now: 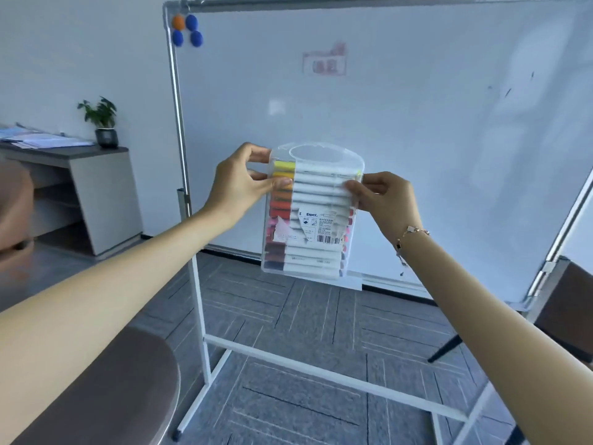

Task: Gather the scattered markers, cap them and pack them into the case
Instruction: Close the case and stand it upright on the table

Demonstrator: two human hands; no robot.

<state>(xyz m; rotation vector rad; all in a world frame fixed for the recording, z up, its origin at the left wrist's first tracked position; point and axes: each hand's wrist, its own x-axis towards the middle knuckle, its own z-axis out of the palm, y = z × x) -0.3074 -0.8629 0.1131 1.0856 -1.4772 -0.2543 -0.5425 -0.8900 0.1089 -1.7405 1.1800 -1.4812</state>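
A clear plastic marker case (313,252) with a carry handle at its top is held upright in the air in front of a whiteboard. Several white markers (321,195) with coloured caps lie stacked inside it, caps to the left. A torn label covers part of its front. My left hand (245,183) pinches the case's upper left edge, thumb in front. My right hand (383,197) pinches the upper right edge.
A large whiteboard on a wheeled stand (401,130) rises behind the case, with coloured magnets (186,29) at its top left. A grey desk (80,175) with papers and a potted plant (102,123) stands at left. A brown rounded seat (106,390) sits at lower left.
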